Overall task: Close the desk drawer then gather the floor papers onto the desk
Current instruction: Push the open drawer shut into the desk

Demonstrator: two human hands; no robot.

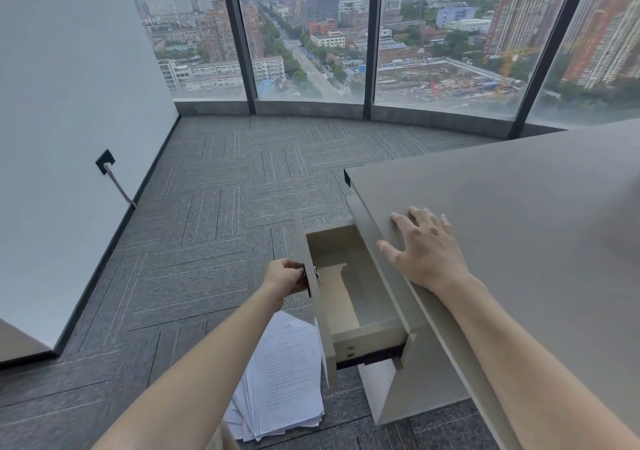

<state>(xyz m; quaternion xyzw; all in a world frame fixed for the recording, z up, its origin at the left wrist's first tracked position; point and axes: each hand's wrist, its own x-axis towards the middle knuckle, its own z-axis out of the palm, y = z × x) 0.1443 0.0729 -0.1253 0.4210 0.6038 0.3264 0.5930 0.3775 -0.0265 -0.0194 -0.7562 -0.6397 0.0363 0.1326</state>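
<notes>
The beige desk drawer [349, 293] stands pulled out to the left from under the desk top [519, 207], and its inside looks empty. My left hand [285, 278] is closed on the small handle at the drawer's front panel. My right hand [427, 250] lies flat, fingers spread, on the desk top near its left edge. A loose stack of printed white papers [284, 377] lies fanned on the carpet just below and in front of the drawer, partly hidden by my left forearm and the drawer front.
Grey carpet tiles [214, 207] cover the floor out to a curved row of tall windows [304, 33]. A white wall [62, 137] on the left carries a dark socket [105, 161] with a cable running down to the floor.
</notes>
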